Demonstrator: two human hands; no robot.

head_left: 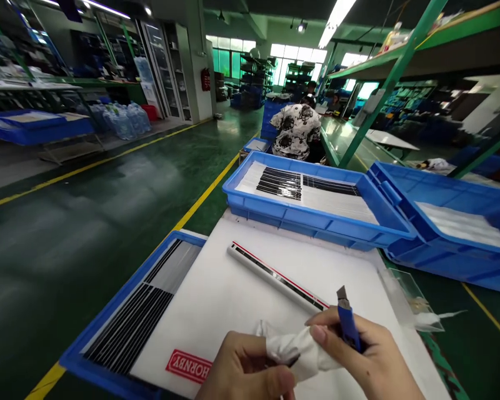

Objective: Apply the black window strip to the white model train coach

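My left hand (250,369) is closed, gripping a crumpled white cloth (310,353) at the near edge of a white work surface (233,300). From the other side, the thumb and forefinger of my right hand (370,353) pinch the same cloth. A blue utility knife (348,325) is tucked in the right hand, its blade out and pointing up. Just beyond the hands lies a long white bar (270,278) with a black stripe and a red line along it; its near end reaches the right fingers. A red HORNBY label (188,365) is left of my left hand.
Behind the surface stands a blue tray (283,218) of black and white strips. Another blue tray (108,311) with strips sits lower left. More blue trays (437,250) and a clear plastic holder (412,294) are on the right. A person in a patterned shirt (296,130) sits farther back.
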